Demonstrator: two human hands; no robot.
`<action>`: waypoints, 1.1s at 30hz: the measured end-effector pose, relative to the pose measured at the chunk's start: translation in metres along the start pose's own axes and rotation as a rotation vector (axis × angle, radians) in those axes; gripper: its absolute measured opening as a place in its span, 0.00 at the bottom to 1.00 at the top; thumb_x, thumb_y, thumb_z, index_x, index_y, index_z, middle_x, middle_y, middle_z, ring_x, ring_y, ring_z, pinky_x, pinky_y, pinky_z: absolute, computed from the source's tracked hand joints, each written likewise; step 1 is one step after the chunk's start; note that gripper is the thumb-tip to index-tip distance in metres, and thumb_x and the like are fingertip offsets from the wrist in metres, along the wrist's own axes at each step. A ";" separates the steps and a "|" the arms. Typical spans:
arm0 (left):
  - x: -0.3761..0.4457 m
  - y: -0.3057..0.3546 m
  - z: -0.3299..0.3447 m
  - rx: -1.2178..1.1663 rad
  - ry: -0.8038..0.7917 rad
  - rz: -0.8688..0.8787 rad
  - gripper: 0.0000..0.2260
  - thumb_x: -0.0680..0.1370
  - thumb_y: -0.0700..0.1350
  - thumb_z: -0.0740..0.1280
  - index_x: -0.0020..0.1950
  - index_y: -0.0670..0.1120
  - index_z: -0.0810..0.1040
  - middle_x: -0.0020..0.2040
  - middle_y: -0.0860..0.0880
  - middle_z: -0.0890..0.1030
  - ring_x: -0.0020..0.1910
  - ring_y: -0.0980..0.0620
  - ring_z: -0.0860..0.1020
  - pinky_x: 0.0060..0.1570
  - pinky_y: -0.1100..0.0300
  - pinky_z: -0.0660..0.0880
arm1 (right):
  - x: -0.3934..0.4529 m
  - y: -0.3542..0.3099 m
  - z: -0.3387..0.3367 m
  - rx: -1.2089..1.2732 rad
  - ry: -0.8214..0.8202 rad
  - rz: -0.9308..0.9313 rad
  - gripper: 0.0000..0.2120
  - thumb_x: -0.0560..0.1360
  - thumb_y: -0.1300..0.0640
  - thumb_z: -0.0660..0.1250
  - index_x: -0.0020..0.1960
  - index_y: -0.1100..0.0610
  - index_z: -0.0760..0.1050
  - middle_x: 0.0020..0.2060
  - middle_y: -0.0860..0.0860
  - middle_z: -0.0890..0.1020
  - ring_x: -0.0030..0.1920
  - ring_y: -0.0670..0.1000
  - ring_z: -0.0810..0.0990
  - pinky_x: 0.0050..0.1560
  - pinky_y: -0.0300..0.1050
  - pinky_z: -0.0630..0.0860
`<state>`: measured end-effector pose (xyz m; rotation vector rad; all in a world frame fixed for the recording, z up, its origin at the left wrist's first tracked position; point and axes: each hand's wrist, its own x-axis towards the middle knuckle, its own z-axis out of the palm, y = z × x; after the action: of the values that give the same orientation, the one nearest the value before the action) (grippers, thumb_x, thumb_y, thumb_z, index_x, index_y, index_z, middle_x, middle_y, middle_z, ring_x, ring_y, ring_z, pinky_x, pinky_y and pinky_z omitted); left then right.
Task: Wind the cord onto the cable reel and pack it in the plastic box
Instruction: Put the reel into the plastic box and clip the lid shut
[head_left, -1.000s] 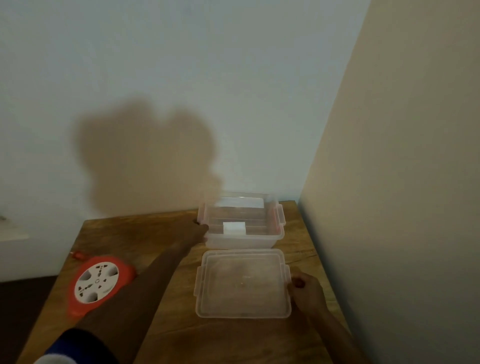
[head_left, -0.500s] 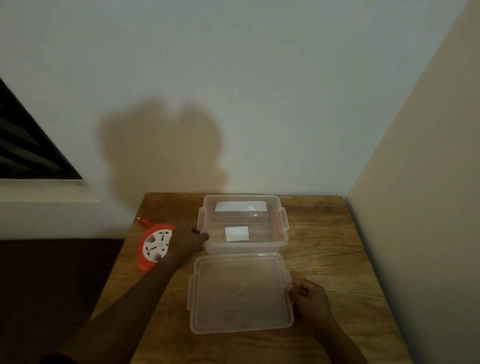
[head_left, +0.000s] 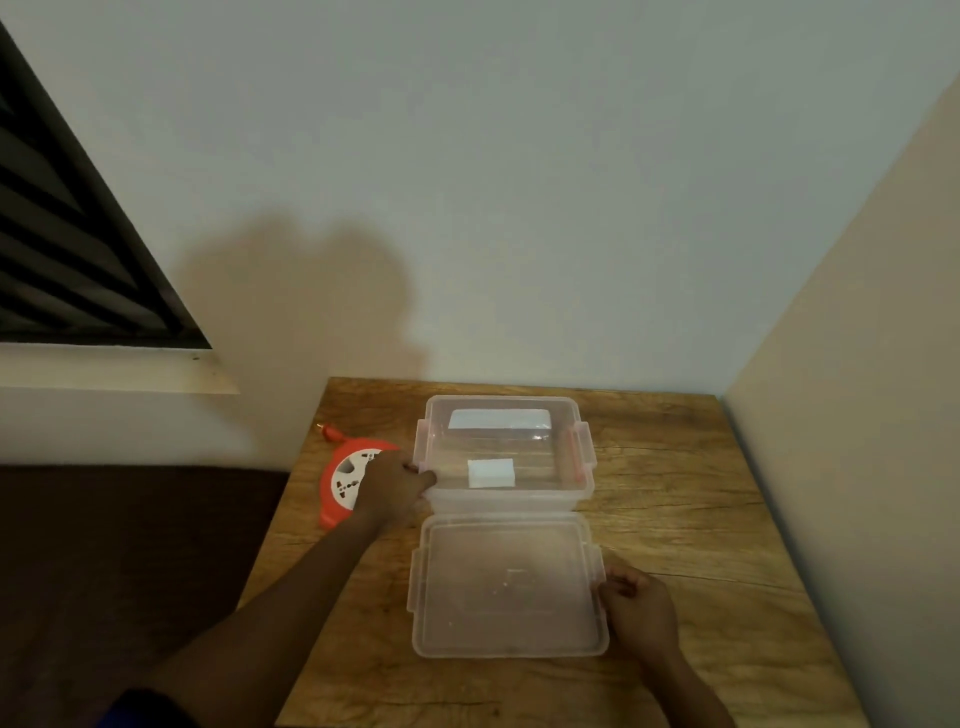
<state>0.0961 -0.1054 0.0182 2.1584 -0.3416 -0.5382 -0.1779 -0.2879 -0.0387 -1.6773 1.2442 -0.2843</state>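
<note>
Head view: a wooden table (head_left: 675, 499) stands in a corner, with a pale wall behind it and another wall along its right side. At the table's far middle sits a clear plastic box (head_left: 582, 483), open at the top, with reddish latches on its left and right sides. A small white label (head_left: 491, 473) shows on its near wall or floor, I cannot tell which, and a larger white patch (head_left: 498, 419) shows toward its far wall. Just in front of the box, nearly touching its near edge, the clear lid (head_left: 509, 587) lies flat on the table.

The left hand (head_left: 392, 486) rests against the box's near left corner, fingers curled around the edge; how firmly it grips I cannot tell. The right hand (head_left: 639, 610) is at the lid's right edge, its fingers bent with the tips touching the lid's side tab in a loose pinch.

The cable reel (head_left: 343, 480), orange with a white socket face, lies flat on the table's left edge, just beside the box and partly hidden behind the left hand. A short orange piece, perhaps the plug (head_left: 328, 431), pokes out beyond the reel toward the wall. At upper left a dark louvred window (head_left: 67, 249) sits above a pale ledge.
</note>
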 end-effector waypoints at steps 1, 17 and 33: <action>0.001 0.001 0.001 -0.017 -0.008 -0.005 0.09 0.76 0.43 0.76 0.52 0.40 0.83 0.45 0.45 0.86 0.43 0.43 0.86 0.47 0.45 0.85 | 0.000 0.000 0.001 0.002 0.018 0.007 0.11 0.71 0.63 0.70 0.43 0.47 0.84 0.37 0.42 0.85 0.39 0.44 0.83 0.44 0.48 0.82; -0.007 0.010 0.009 -0.003 -0.005 -0.007 0.12 0.79 0.46 0.73 0.58 0.40 0.81 0.51 0.42 0.85 0.47 0.42 0.85 0.50 0.44 0.84 | 0.005 -0.004 -0.009 -0.270 0.028 -0.117 0.07 0.70 0.60 0.67 0.38 0.49 0.77 0.29 0.43 0.80 0.30 0.43 0.78 0.27 0.36 0.68; -0.031 -0.037 -0.031 -0.121 0.365 -0.005 0.09 0.82 0.46 0.69 0.61 0.46 0.83 0.54 0.52 0.83 0.46 0.61 0.81 0.42 0.67 0.77 | -0.019 -0.045 0.012 -0.198 -0.486 -0.502 0.07 0.69 0.55 0.74 0.40 0.44 0.79 0.36 0.41 0.83 0.37 0.42 0.81 0.38 0.31 0.75</action>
<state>0.0861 -0.0491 0.0131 2.0883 -0.0991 -0.1552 -0.1515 -0.2660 -0.0014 -2.0627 0.4951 -0.0408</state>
